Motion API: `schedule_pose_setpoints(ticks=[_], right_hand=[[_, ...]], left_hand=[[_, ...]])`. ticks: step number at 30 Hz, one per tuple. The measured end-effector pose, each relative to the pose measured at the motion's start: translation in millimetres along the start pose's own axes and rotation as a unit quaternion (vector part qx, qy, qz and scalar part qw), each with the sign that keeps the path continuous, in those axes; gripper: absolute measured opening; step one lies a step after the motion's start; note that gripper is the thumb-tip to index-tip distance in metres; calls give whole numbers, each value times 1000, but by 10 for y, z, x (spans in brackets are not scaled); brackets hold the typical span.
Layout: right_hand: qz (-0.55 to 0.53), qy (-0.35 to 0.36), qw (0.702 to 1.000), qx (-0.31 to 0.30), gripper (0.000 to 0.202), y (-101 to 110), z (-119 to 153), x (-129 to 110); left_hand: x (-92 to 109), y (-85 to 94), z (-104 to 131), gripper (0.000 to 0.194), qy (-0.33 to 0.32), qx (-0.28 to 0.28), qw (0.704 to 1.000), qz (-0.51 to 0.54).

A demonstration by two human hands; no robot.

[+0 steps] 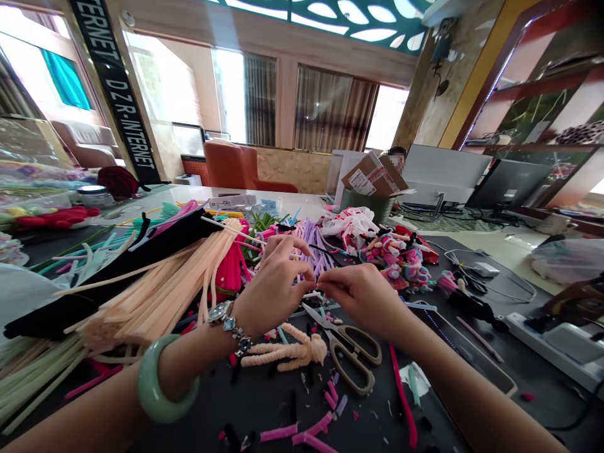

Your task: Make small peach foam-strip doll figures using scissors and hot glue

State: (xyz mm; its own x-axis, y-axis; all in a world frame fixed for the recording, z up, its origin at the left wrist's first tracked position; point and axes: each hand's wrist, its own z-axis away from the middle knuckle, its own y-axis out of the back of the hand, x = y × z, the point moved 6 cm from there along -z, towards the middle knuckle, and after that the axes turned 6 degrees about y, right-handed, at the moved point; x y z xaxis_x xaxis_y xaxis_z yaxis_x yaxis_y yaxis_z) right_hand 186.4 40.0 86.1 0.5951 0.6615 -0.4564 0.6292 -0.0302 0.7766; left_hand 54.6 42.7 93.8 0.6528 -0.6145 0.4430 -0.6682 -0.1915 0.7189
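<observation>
My left hand [276, 283] and my right hand [365, 294] meet fingertip to fingertip over the middle of the dark table. Both are closed in a pinch; whatever lies between the fingertips is too small or hidden to name. Just below them, scissors [357, 355] with grey-beige handles lie with the blades slightly apart. A small peach figure [295, 350] made of twisted pipe cleaners rests beside the scissors, under my left wrist. Left of that hand is a thick bundle of peach pipe cleaners [155, 292], with black pipe cleaners [108, 274] behind it. Purple pipe cleaners [321, 242] lie beyond my hands.
Cut pink and purple scraps [311, 428] litter the near table. Several colourful dolls [399, 258] are heaped behind my right hand, near a white plastic bag [349, 226]. A power strip [557, 349] and cables lie at right. Monitors [446, 173] and a person stand farther back.
</observation>
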Motion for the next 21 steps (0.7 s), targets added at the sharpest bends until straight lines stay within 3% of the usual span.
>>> schedule_pose_setpoints(ticks=[2,6,8,10,13,17,21], right_hand=[[2,-8,1000,12,19,15,4,-3],[-29,-37,998,46,25,48,-8,3],[-55,-49,996,52,30,38,-15,1],[-80,-57,994,49,32,10,-17,0],[-107,-58,992,40,33,-35,-19,7],[-120,-47,991,26,31,-65,-33,15],[-99,-32,994,26,24,-35,-46,12]], left_hand=[[-7,23,-6,20,5,18,1000,10],[-164,-2,-35,19,104,39,983,149],[-251,-94,-18,21,169,28,946,276],[-303,-217,25,22,229,10,889,396],[-311,-318,73,17,262,5,841,474],[-320,-282,63,7,250,36,848,467],[-333,-226,22,7,233,44,874,424]])
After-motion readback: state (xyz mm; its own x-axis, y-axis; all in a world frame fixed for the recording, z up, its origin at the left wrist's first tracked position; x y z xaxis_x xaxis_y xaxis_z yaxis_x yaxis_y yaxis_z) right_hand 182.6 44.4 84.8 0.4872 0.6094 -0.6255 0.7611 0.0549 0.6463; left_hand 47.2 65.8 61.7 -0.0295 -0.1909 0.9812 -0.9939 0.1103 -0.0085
